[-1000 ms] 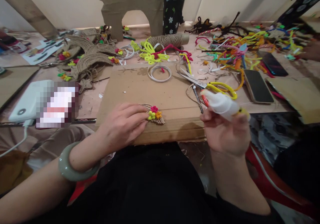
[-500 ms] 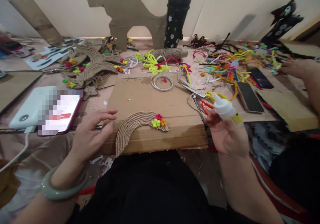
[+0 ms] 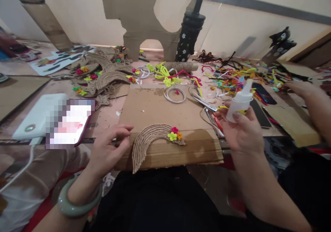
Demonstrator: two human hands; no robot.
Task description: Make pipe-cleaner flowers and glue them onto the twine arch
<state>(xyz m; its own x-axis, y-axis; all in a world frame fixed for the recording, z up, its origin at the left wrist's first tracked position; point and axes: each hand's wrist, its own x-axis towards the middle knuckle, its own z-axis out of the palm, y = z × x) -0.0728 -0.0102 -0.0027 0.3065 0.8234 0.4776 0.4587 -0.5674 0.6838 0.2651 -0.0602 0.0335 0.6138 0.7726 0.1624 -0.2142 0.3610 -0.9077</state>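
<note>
My right hand grips a translucent white glue bottle, its pointed nozzle up, right of the cardboard sheet. On the cardboard's near part lies a rainbow-shaped arch of twine. Pink, yellow and orange flowers sit at its right end. My left hand rests by the cardboard's left edge, fingers loosely bent and thumb apart, with nothing in it. A gap separates it from the arch. Scissors lie beside my right hand, their orange handles partly hidden by it.
A roll of white tape lies on the cardboard. Finished twine pieces are piled behind, left. A phone and white power bank lie left. Colourful stems are scattered right, near another person's hand.
My right hand has lifted the glue bottle and turned it more upright. My left hand stays near the cardboard's left edge. The whole view has shifted slightly.
</note>
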